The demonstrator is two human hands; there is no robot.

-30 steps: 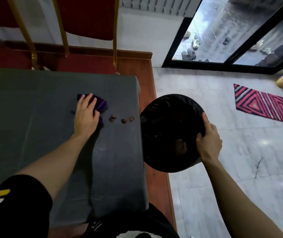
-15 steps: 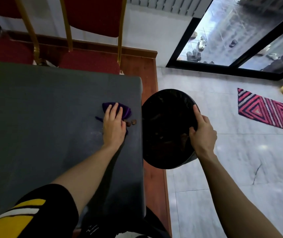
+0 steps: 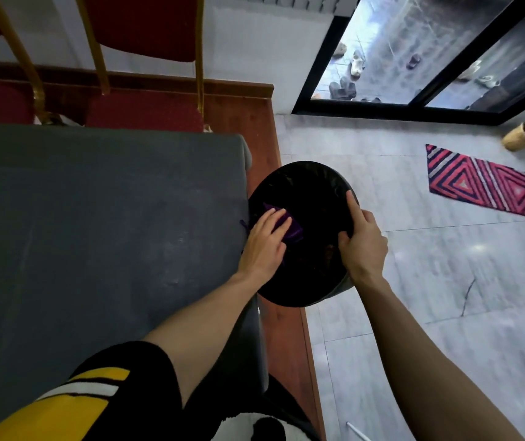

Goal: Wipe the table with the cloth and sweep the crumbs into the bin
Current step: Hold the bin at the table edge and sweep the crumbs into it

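Observation:
A black bin [image 3: 305,192] lined with a dark bag is held up against the right edge of the grey table [image 3: 95,218]. My right hand [image 3: 361,243] grips the bin's right rim, thumb inside. My left hand [image 3: 266,243] lies with straight fingers on the purple cloth [image 3: 293,230], which has gone past the table's edge and hangs over the bin's mouth. No crumbs show on the table; the bin's inside is too dark to make them out.
Red chairs [image 3: 146,27] with gold frames stand behind the table. A wooden strip [image 3: 264,135] borders the pale tiled floor. A red patterned mat [image 3: 484,183] lies at the right, near a glass door [image 3: 414,52].
My left hand slid the cloth rightward across the table, pushing the brown crumbs to the edge and over into the bin. My right hand kept the bin against the table.

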